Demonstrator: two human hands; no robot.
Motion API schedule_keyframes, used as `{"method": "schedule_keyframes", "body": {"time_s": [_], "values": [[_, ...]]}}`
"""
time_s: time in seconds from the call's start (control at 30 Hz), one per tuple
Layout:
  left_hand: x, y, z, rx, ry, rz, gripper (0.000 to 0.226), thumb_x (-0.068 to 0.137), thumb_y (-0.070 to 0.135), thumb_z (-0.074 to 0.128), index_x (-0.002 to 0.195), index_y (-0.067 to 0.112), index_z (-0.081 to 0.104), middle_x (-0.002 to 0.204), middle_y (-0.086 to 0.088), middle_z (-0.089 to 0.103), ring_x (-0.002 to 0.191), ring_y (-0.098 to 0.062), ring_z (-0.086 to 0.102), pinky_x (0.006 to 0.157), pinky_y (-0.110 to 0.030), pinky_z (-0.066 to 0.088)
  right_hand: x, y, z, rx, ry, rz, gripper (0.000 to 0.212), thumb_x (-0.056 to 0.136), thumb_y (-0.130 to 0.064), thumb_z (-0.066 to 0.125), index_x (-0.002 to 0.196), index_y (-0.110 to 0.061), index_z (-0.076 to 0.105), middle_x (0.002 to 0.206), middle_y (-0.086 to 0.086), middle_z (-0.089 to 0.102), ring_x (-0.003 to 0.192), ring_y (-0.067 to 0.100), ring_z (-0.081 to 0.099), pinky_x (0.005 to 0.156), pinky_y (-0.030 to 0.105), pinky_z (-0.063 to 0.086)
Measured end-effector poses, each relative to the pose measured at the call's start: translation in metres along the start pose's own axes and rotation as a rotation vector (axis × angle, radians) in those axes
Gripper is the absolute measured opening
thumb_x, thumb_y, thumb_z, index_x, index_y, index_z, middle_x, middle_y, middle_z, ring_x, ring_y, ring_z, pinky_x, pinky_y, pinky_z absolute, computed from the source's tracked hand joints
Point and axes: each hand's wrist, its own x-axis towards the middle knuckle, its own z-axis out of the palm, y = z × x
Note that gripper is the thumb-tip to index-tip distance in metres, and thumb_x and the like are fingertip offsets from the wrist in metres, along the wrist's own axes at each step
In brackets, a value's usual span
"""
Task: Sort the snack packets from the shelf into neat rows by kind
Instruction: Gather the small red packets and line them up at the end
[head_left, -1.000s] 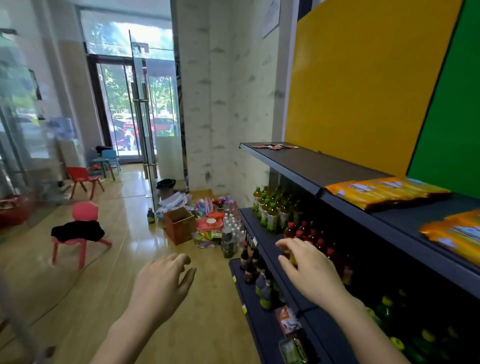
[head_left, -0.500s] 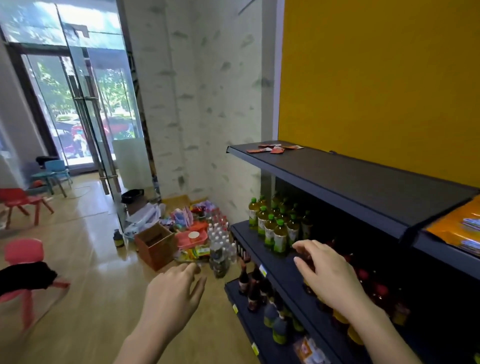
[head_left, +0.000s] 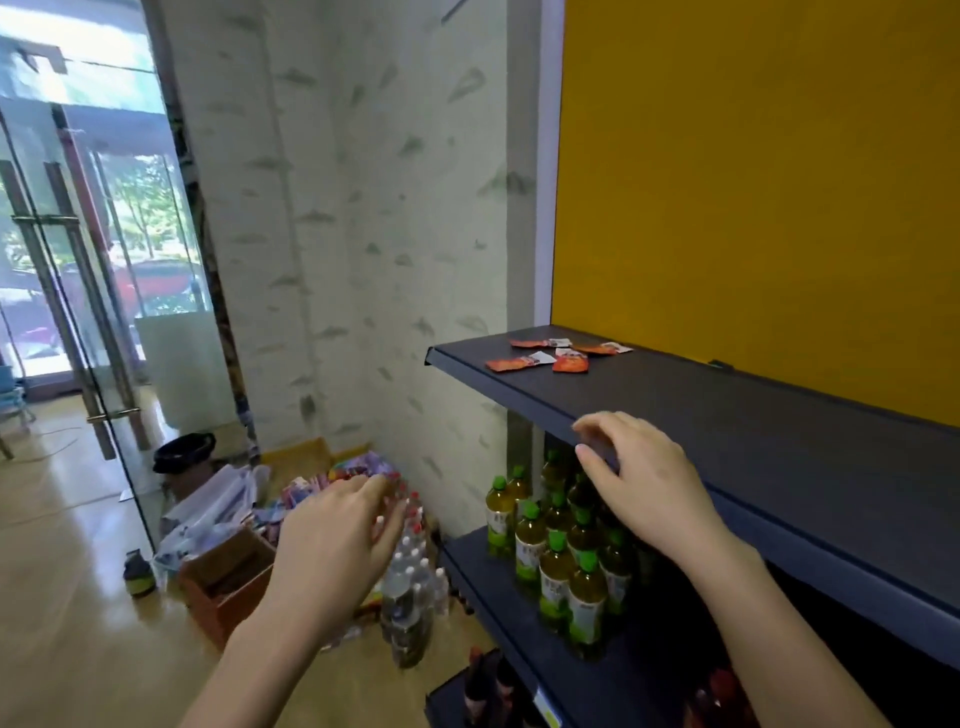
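Note:
Several small red-orange snack packets (head_left: 558, 355) lie loosely scattered at the far left end of the dark top shelf (head_left: 727, 415). My right hand (head_left: 641, 480) hovers at the shelf's front edge, fingers apart and curled, holding nothing, well short of the packets. My left hand (head_left: 340, 540) is raised out over the floor, left of the shelving, open and empty.
Green-capped tea bottles (head_left: 558, 545) fill the second shelf under my right hand, with dark bottles lower down. On the floor by the wall stand packs of water bottles (head_left: 410, 582), a cardboard box (head_left: 223, 582), bags and a glass door (head_left: 62, 291).
The view has swung right and closer to the shelf's left end; the orange packets at the right left the view. Both hands have risen, the right one up to the top shelf's edge.

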Motion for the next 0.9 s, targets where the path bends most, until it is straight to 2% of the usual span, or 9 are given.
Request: {"method": "schedule_keyframes", "body": {"time_s": [0.07,0.13,0.27,0.37,0.47,0.6,0.73,0.83,0.9], "values": [[0.037,-0.007,0.017,-0.007,0.034,0.048,0.02,0.083,0.037,0.055,0.079,0.021,0.066,0.069,0.006,0.067,0.061,-0.013,0.065,0.047,-0.024,0.046,0.035,0.005,0.008,-0.032,0.002,0.032,0.029,0.095,-0.032,0.045,0.122,-0.028,0.052,0.122,-0.011,0.056,0.114,0.011,0.05,0.089,0.028,0.043],[0.073,-0.012,0.038,-0.068,0.054,0.082,0.02,0.083,0.035,0.054,0.081,0.019,0.067,0.071,0.004,0.068,0.064,-0.017,0.066,0.051,-0.025,0.046,0.066,0.011,0.015,-0.086,0.003,0.075,0.03,0.095,-0.033,0.045,0.123,-0.027,0.051,0.123,-0.009,0.056,0.115,0.013,0.05,0.088,0.031,0.043],[0.146,-0.016,0.085,-0.176,0.091,0.169,0.034,0.082,0.042,0.042,0.079,0.018,0.066,0.071,0.003,0.068,0.066,-0.02,0.066,0.053,-0.027,0.049,0.12,0.027,0.033,-0.166,0.021,0.193,0.031,0.095,-0.034,0.045,0.123,-0.025,0.052,0.125,-0.005,0.056,0.116,0.019,0.05,0.091,0.036,0.044],[0.201,-0.018,0.122,-0.222,0.096,0.261,0.027,0.08,0.038,0.048,0.074,0.018,0.065,0.07,0.001,0.067,0.066,-0.021,0.066,0.051,-0.028,0.048,0.163,0.036,0.048,-0.246,0.014,0.296,0.033,0.095,-0.035,0.045,0.125,-0.024,0.052,0.128,-0.001,0.055,0.117,0.023,0.05,0.091,0.038,0.044],[0.257,-0.019,0.157,-0.314,0.048,0.327,0.029,0.084,0.036,0.048,0.082,0.014,0.067,0.078,-0.003,0.067,0.079,-0.024,0.063,0.062,-0.034,0.049,0.206,0.046,0.062,-0.3,-0.022,0.402,0.032,0.095,-0.035,0.045,0.122,-0.022,0.054,0.126,0.003,0.057,0.115,0.026,0.052,0.09,0.039,0.045],[0.327,-0.005,0.198,-0.349,-0.119,0.328,0.042,0.095,0.042,0.038,0.105,0.01,0.063,0.106,-0.009,0.064,0.105,-0.025,0.053,0.084,-0.036,0.043,0.256,0.06,0.089,-0.342,-0.098,0.564,0.032,0.095,-0.036,0.042,0.119,-0.022,0.057,0.127,0.006,0.056,0.115,0.027,0.052,0.089,0.038,0.043],[0.373,0.016,0.227,-0.345,-0.409,0.372,0.074,0.083,0.068,0.038,0.128,0.009,0.05,0.132,-0.011,0.049,0.125,-0.026,0.04,0.098,-0.038,0.039,0.287,0.074,0.115,-0.37,-0.079,0.714,0.04,0.095,-0.04,0.039,0.119,-0.014,0.058,0.125,0.011,0.057,0.113,0.03,0.054,0.086,0.037,0.045],[0.386,0.025,0.244,-0.363,-0.597,0.377,0.093,0.068,0.078,0.05,0.131,0.011,0.042,0.138,-0.008,0.045,0.126,-0.026,0.042,0.098,-0.039,0.039,0.3,0.086,0.13,-0.386,-0.048,0.808,0.054,0.092,-0.053,0.039,0.121,-0.011,0.055,0.129,0.012,0.052,0.117,0.03,0.05,0.088,0.039,0.043],[0.393,0.026,0.252,-0.406,-0.661,0.354,0.091,0.063,0.077,0.057,0.126,0.013,0.043,0.131,-0.006,0.053,0.119,-0.026,0.051,0.092,-0.037,0.043,0.307,0.093,0.138,-0.406,-0.054,0.85,0.067,0.086,-0.064,0.041,0.127,-0.013,0.052,0.131,0.011,0.05,0.121,0.029,0.047,0.09,0.04,0.043]]}}
